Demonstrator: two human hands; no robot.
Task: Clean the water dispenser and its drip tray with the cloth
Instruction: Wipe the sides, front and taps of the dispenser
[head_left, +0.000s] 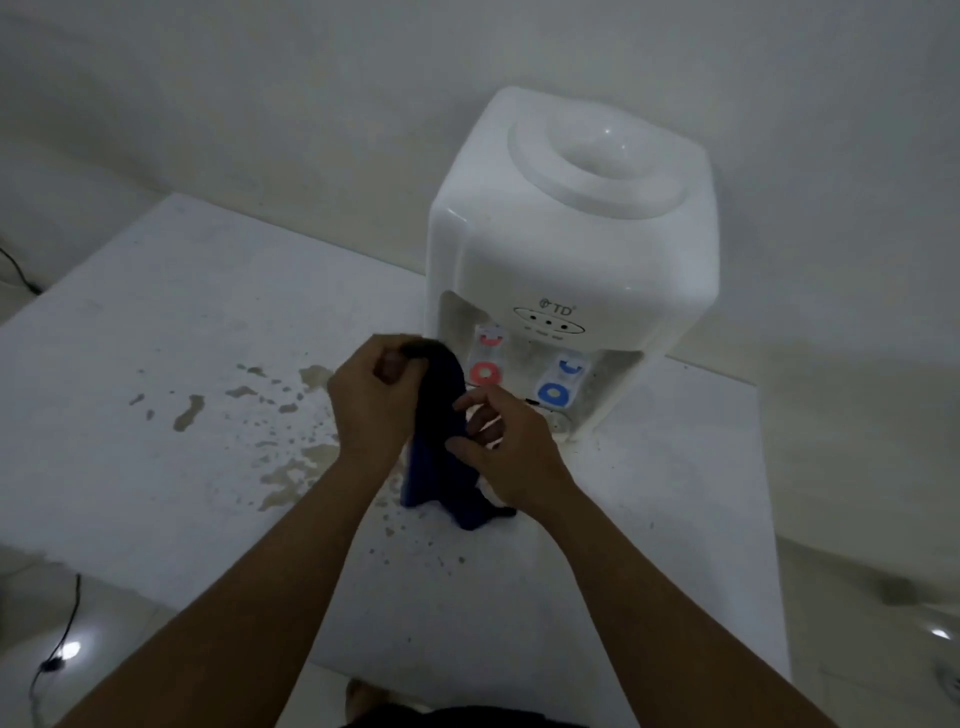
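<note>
- The white water dispenser (571, 234) stands upright at the far right of the white surface (156, 322), close to the wall, with its bottle well on top holding no bottle.
- In its front recess sit a red tap (485, 364) on the left and a blue tap (558, 384) on the right.
- The drip tray (558, 420) lies below the taps and is mostly hidden behind the hands.
- The left hand (371, 400) has its grip closed round the top of the dark blue cloth (441, 457), fingers curled over the bunched upper end.
- The cloth hangs down from that hand in front of the dispenser, its lower end reaching the surface.
- The right hand (498, 452) pinches the cloth's right edge lower down, thumb and fingers bent against the fabric.
- Brownish wet splashes (291, 467) spread over the surface to the left of the hands.
- A black cable (57, 644) lies on the floor at lower left.
</note>
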